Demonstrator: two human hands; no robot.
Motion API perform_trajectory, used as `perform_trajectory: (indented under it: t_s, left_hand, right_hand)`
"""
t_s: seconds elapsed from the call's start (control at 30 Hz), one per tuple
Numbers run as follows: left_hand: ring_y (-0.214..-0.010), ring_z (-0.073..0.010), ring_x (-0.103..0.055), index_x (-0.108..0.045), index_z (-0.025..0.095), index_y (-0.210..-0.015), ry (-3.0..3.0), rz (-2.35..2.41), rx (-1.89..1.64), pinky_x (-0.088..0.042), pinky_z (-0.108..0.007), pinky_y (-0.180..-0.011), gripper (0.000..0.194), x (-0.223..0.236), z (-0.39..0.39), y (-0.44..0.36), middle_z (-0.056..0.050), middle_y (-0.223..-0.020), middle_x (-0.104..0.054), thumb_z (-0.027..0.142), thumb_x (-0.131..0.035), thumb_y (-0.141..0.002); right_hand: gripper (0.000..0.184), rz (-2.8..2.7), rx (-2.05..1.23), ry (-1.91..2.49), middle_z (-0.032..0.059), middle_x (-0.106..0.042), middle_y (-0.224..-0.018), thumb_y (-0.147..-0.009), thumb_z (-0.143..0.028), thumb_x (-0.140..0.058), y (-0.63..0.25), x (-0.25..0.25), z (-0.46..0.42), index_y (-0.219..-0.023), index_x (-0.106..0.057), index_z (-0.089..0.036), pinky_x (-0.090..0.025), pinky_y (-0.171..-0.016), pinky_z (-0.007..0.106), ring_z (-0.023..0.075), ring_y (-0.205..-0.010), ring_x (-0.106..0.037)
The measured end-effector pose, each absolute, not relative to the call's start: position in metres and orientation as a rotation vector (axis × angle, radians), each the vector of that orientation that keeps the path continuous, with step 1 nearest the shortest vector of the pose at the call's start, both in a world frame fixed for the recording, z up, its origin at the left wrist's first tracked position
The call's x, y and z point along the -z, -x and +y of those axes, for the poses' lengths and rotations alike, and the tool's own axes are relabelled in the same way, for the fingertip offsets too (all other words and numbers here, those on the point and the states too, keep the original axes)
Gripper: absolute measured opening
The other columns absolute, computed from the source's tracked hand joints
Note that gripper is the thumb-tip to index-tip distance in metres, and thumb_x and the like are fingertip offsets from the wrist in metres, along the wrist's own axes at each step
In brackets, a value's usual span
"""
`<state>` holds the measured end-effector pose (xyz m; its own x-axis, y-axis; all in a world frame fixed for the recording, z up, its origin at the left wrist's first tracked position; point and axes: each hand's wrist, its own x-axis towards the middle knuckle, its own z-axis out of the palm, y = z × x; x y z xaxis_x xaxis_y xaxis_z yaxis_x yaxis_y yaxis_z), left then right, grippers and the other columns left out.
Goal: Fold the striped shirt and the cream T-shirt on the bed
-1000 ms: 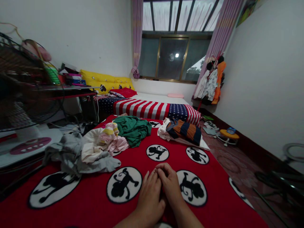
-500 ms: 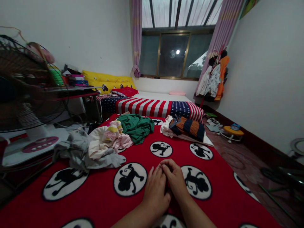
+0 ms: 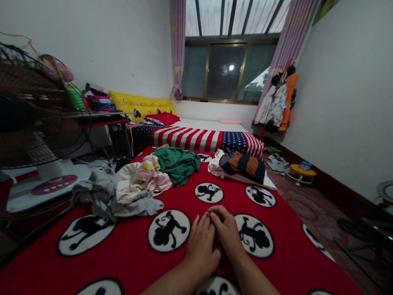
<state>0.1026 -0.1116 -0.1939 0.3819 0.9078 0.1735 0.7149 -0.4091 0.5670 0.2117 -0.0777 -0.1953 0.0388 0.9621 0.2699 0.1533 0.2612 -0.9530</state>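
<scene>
The red blanket [image 3: 132,246] is the largest thing here, spread under the clothes and the hands. Beyond its far edge stands the bed [image 3: 190,139]. The fan [image 3: 33,114] is at the left, its blades blurred; if they are spinning, the draught could disturb light cloth. On the blanket's left side lies the loose heap: grey cloth [image 3: 102,196] nearest the fan, cream cloth [image 3: 125,190] and pink cloth [image 3: 159,182] in the middle, green cloth [image 3: 178,164] at the back. These pieces overlap, so pulling one could drag its neighbours along. The grey cloth, close to the blanket's left side, could also slip off or snag on the fan's base. At the far right sits a lower stack, a striped top [image 3: 245,166] uppermost; its pale corner reaches the blanket's edge, so a nudge might tip it to the floor. Smallest are the hands, well apart from every garment. The left hand [image 3: 201,241] is nearly flat, fingers extended; the right hand [image 3: 225,229] curls against its fingertips. Whether anything small is pinched between them, I cannot tell.
</scene>
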Motion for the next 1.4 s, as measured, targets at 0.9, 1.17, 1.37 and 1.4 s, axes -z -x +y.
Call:
perform_trajectory:
  t_s: [0.9,1.17,1.37,1.4]
  left_hand:
    - [-0.139,-0.0249,-0.031,-0.046,0.011,-0.139,-2.233,1.379,-0.684,-0.012,-0.046,-0.120,0.070,0.1918,-0.1122,-0.1009,-0.011,-0.147,-0.042,0.018,-0.048,-0.070]
    - [-0.138,-0.0250,-0.033,-0.045,0.010,-0.139,-2.253,1.381,-0.694,-0.013,-0.046,-0.120,0.068,0.1911,-0.1135,-0.1013,-0.011,-0.145,-0.045,0.018,-0.048,-0.072]
    - [-0.138,-0.0251,-0.032,-0.043,0.009,-0.140,-2.256,1.385,-0.674,-0.013,-0.047,-0.120,0.070,0.1899,-0.1134,-0.1020,-0.011,-0.146,-0.044,0.017,-0.047,-0.070]
    - [-0.138,-0.0250,-0.032,-0.043,0.009,-0.140,-2.258,1.385,-0.672,-0.013,-0.047,-0.119,0.070,0.1898,-0.1134,-0.1022,-0.012,-0.146,-0.044,0.018,-0.047,-0.071]
  right_hand:
    - [0.014,-1.357,-0.892,1.143,0.0056,-0.067,-0.083,-0.078,-0.030,-0.057,-0.2111,0.1937,-0.0793,-0.081,-0.064,-0.018,-0.047,-0.082,0.036,0.0230,-0.085,-0.062]
    - [0.014,-1.366,-0.899,1.147,0.0056,-0.067,-0.085,-0.079,-0.030,-0.057,-0.2127,0.1955,-0.0783,-0.083,-0.064,-0.019,-0.048,-0.083,0.035,0.0226,-0.088,-0.062]
    - [0.014,-1.379,-0.880,1.146,0.0056,-0.067,-0.084,-0.079,-0.029,-0.056,-0.2128,0.1958,-0.0783,-0.083,-0.064,-0.018,-0.047,-0.083,0.035,0.0223,-0.086,-0.062]
    - [0.015,-1.378,-0.877,1.145,0.0056,-0.067,-0.084,-0.079,-0.030,-0.056,-0.2124,0.1954,-0.0785,-0.083,-0.064,-0.018,-0.047,-0.083,0.035,0.0223,-0.086,-0.062]
